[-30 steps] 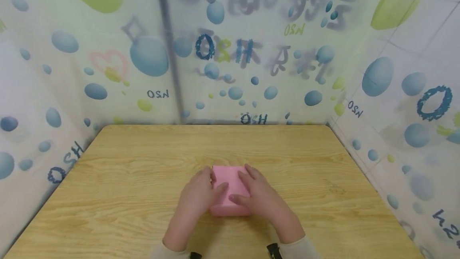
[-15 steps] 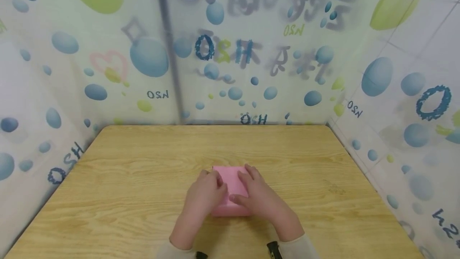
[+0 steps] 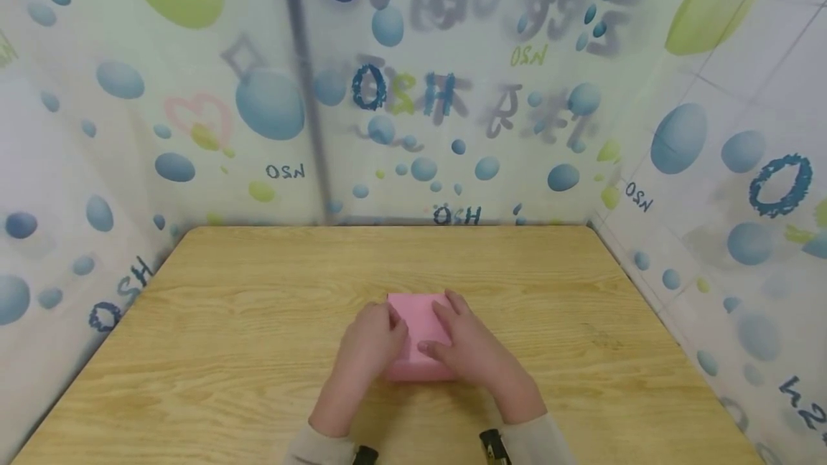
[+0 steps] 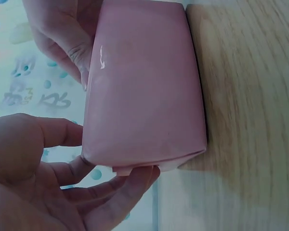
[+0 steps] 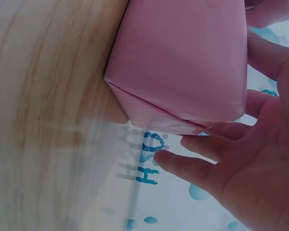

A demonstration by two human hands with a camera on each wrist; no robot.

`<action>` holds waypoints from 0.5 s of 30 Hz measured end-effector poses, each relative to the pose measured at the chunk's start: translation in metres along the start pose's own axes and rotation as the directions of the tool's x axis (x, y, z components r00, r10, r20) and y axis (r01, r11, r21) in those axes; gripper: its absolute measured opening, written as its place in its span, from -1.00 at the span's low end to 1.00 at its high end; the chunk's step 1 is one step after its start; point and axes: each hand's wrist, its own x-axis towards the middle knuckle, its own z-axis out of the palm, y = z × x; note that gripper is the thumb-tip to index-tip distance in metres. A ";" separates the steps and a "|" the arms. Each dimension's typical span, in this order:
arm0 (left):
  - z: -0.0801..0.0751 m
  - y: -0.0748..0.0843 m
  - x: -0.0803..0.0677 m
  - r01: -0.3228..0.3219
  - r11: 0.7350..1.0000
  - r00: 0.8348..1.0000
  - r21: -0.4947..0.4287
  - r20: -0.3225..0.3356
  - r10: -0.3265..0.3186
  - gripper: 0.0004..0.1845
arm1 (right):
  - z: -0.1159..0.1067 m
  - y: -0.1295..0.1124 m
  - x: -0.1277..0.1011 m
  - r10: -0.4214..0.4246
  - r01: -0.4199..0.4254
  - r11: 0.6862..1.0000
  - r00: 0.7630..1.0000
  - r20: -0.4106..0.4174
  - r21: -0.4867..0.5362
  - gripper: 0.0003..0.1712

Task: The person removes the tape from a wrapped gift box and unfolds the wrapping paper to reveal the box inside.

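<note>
A wooden table (image 3: 258, 307) with pale, wavy grain fills the lower part of the head view, its far corners rounded and a faint darker patch showing toward the right. A whitish sheet (image 3: 439, 41) hangs behind it and along both sides, printed with blue and green bubbles and with lettering such as "H2O", mostly reversed. Blurry grey characters and a dark upright stripe (image 3: 305, 85) show on the back part, and thin straight lines cross the right side.

On the table, in the half nearer the person, a pink box (image 3: 420, 318) lies flat between the two hands, touched by both. The left hand (image 3: 371, 339) grips its left end, fingers bent round the corner, some of them against the folded flap (image 4: 176, 163) there. The right hand (image 3: 472, 346) rests on the other end with its fingers spread and fairly straight, thumb on the box and little finger reaching past it. Pale sleeves (image 3: 533, 440) and black straps (image 3: 494, 445) show at the wrists.
</note>
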 end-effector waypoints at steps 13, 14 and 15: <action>-0.011 -0.015 -0.003 0.030 0.977 0.998 -0.212 0.056 -0.019 -0.84 | -0.003 0.002 0.002 -0.006 0.006 0.999 1.000 0.008 0.037 -0.14; -0.011 -0.016 -0.003 0.022 0.978 0.999 -0.208 0.050 -0.012 -0.84 | -0.004 0.002 0.002 -0.008 0.008 0.999 1.000 0.008 0.041 -0.14; -0.012 -0.017 -0.003 0.019 0.979 0.999 -0.204 0.047 -0.009 -0.83 | -0.004 0.002 0.002 -0.010 0.010 0.999 1.000 0.010 0.045 -0.14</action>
